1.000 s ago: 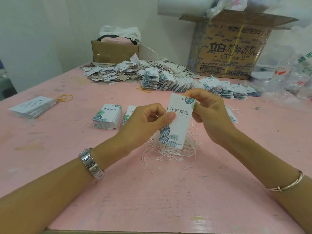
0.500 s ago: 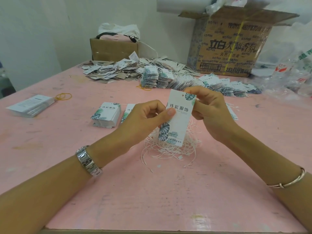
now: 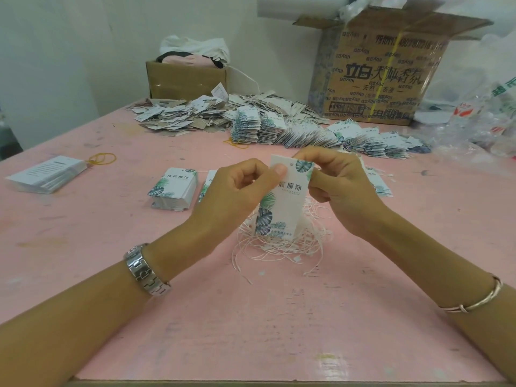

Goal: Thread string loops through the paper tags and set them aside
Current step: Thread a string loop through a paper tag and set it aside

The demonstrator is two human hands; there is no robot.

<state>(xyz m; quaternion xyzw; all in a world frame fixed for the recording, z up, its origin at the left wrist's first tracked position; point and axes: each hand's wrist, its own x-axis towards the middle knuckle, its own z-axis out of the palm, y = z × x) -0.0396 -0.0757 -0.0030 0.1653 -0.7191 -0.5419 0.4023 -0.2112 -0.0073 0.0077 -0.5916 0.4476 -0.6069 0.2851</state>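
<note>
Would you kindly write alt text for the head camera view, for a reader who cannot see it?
A left hand and right hand pinch the top of a leaf-printed paper tag, held upright over a tangle of white string loops on a pink table. Heaps of tags lie behind.

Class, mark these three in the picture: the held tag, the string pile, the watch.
Held tag (image 3: pixel 286 210), head view, its printed middle.
String pile (image 3: pixel 279 247), head view, tangle below the tag.
Watch (image 3: pixel 145 270), head view, metal band on the left wrist.
</note>
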